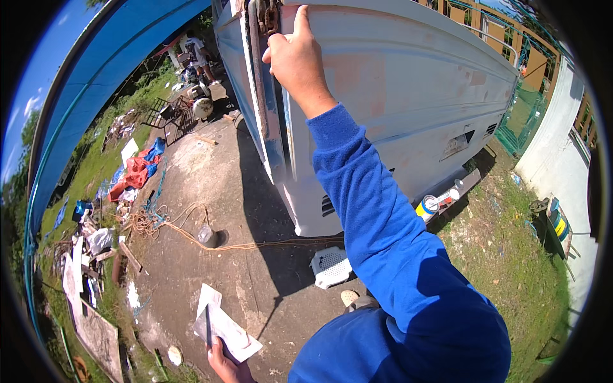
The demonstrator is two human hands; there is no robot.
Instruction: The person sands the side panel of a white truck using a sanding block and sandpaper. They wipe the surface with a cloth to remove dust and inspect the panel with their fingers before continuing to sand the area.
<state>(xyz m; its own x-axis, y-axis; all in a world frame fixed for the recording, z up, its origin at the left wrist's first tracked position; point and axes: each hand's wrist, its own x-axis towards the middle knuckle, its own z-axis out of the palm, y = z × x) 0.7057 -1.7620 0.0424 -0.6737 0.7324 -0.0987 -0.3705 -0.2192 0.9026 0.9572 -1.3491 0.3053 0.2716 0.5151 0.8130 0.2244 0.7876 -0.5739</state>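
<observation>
My right hand [297, 62] reaches up to the corner edge of a white vehicle body panel [408, 83] that has pinkish patches. One finger stretches upward against the panel and the thumb points left; no held thing shows, and the other fingers are partly hidden. Just left of it, a rusty chain or hinge part [268, 18] hangs at the corner. Low in the view, my left hand [228, 365] grips a flat white board [228, 335] with pale pink smears. A thin dark strip, perhaps a blade, lies across that board near the fingers.
A white perforated step stool [331, 266] stands below the panel. Tan rope [255, 245] crosses the concrete past a small can [207, 236]. Containers [434, 205] sit on a ledge at right. Scrap and red-blue tarps [135, 175] line the left; another person [199, 54] stands far back.
</observation>
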